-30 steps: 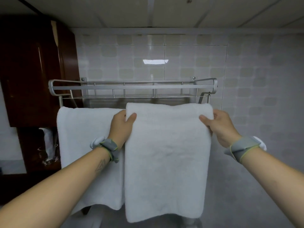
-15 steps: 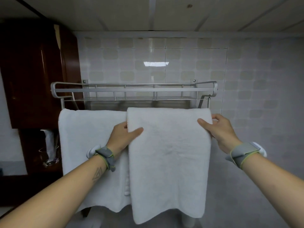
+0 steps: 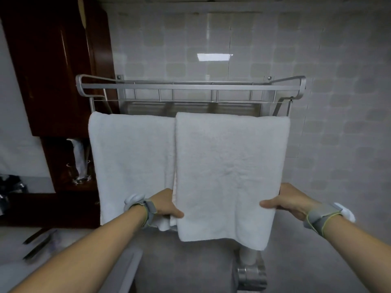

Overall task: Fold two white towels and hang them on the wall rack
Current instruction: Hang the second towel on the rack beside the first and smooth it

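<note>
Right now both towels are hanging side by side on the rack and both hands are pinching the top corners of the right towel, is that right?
Not quite. In the head view, the left hand and right hand grip the right towel near its bottom edge, one on each side, not at the top corners. The rest stands: it hangs beside the left towel on the rack.

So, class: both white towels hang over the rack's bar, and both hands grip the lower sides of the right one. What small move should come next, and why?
Probably a light, even downward tug, then let go. The left hand and right hand pinch the right towel near its bottom, whose edge slants lower to the right. The left towel already hangs flat on the rack.
</note>
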